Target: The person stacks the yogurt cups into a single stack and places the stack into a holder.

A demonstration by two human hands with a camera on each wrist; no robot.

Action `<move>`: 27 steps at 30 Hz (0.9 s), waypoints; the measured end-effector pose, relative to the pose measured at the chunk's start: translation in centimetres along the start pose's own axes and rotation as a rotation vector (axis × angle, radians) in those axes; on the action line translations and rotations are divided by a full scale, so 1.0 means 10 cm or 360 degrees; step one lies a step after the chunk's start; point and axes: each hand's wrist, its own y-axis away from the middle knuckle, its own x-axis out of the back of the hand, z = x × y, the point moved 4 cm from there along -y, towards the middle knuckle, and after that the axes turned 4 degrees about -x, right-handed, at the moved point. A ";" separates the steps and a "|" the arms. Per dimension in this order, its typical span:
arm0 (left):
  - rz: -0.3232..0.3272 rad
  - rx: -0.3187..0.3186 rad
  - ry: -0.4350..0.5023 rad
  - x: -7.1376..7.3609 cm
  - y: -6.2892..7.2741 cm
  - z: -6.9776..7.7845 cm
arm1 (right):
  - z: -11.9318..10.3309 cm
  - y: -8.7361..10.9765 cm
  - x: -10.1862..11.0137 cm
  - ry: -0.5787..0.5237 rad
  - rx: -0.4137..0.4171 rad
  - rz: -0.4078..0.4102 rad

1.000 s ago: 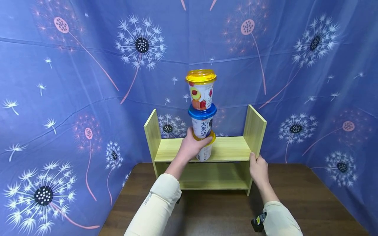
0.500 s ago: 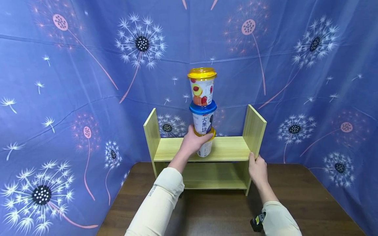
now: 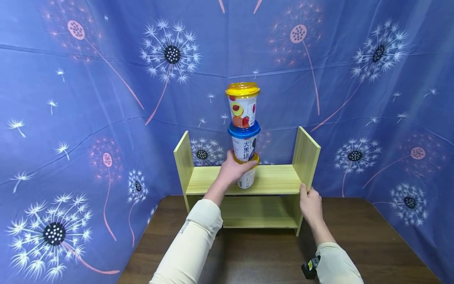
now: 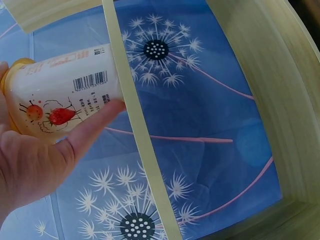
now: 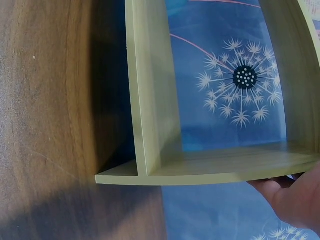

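Three cups with lids stand stacked upright over the upper board of a pale wooden shelf (image 3: 276, 179). The top cup (image 3: 242, 112) has a yellow lid and a fruit print; the middle cup (image 3: 244, 148) has a blue lid. My left hand (image 3: 231, 169) grips the yellow-lidded bottom cup (image 3: 246, 179) near its lid. In the left wrist view one finger lies along the bottom cup (image 4: 60, 100), beside its barcode. Whether its base touches the board cannot be told. My right hand (image 3: 311, 203) holds the shelf's right side panel (image 3: 307, 157) from outside, fingers partly hidden in the right wrist view.
The shelf stands on a dark brown wooden table (image 3: 255, 256), near its back edge. Below the upper board is a lower board (image 3: 259, 213). Blue cloth (image 3: 106, 86) with dandelion prints hangs behind and on both sides.
The stack and my left hand have moved slightly up and right, further over the upper board, then stayed almost still. My right hand keeps its place on the side panel.
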 end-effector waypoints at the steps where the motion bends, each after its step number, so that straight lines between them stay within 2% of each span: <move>1: 0.0006 -0.0017 0.0003 0.00 0.00 0.01 | 0.00 0.00 0.00 0.0003 0.0002 0.0002; 6: 0.0020 -0.0088 0.0031 0.03 0.00 0.02 | 0.01 -0.01 -0.04 0.0026 -0.0020 -0.0015; 13: 0.0090 -0.0045 -0.0029 0.09 0.03 -0.04 | 0.03 -0.05 -0.11 0.0043 -0.0008 -0.0031; 18: 0.0116 -0.0067 -0.0071 0.14 0.05 -0.06 | 0.06 -0.07 -0.16 0.0014 -0.0010 -0.0045; 27: 0.0121 0.0041 -0.0189 0.21 0.14 -0.13 | 0.07 -0.17 -0.10 -0.0010 -0.0008 -0.0076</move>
